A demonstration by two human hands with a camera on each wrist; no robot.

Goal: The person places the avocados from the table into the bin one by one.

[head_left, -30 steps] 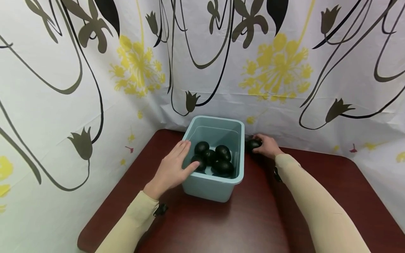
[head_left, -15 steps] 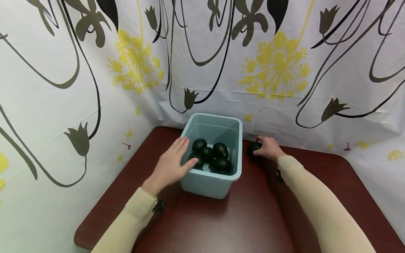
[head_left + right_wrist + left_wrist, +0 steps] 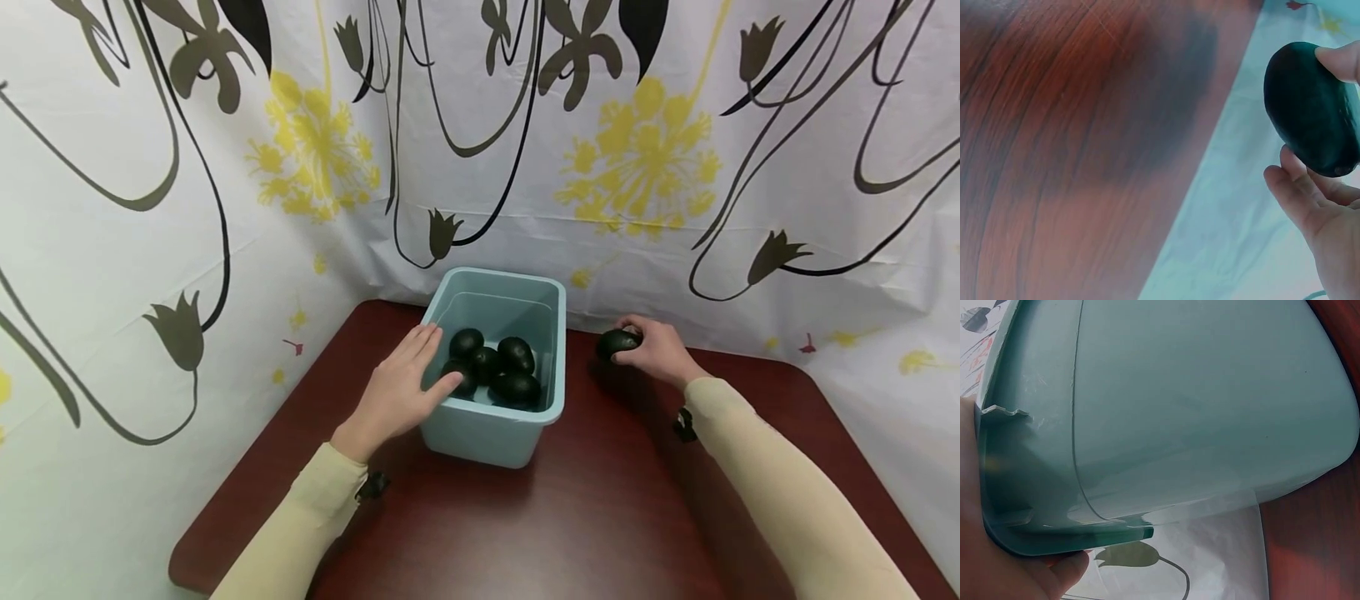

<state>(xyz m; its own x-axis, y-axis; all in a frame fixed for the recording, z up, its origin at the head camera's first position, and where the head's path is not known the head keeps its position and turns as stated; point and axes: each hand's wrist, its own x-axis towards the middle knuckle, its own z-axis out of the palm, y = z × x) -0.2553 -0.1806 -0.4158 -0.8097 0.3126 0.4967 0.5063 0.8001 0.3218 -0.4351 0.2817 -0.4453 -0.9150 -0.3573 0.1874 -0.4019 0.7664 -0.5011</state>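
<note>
A pale blue-green plastic bin (image 3: 480, 437) stands on the table with several dark avocados (image 3: 515, 388) lying on its floor. My left hand (image 3: 397, 387) rests on the bin's near left rim, fingers straight and thumb spread out. In the left wrist view, that hand (image 3: 1004, 562) lies along the bin's rim beside its outer wall. To the right of the bin, my right hand (image 3: 660, 350) holds another dark avocado (image 3: 617, 344). The right wrist view shows this avocado (image 3: 1310, 109) pinched between thumb and fingers, above the table, with a shadow apart from it.
The dark red-brown wooden table (image 3: 600, 517) has rounded corners. A white cloth (image 3: 495, 183) with a floral print hangs close behind the table and along its left side. The bin stands near the back edge.
My right hand has drawn the avocado from beside the bin's right wall out to the right, away from the bin. The left hand stays on the rim; the head view shifts slightly.
</note>
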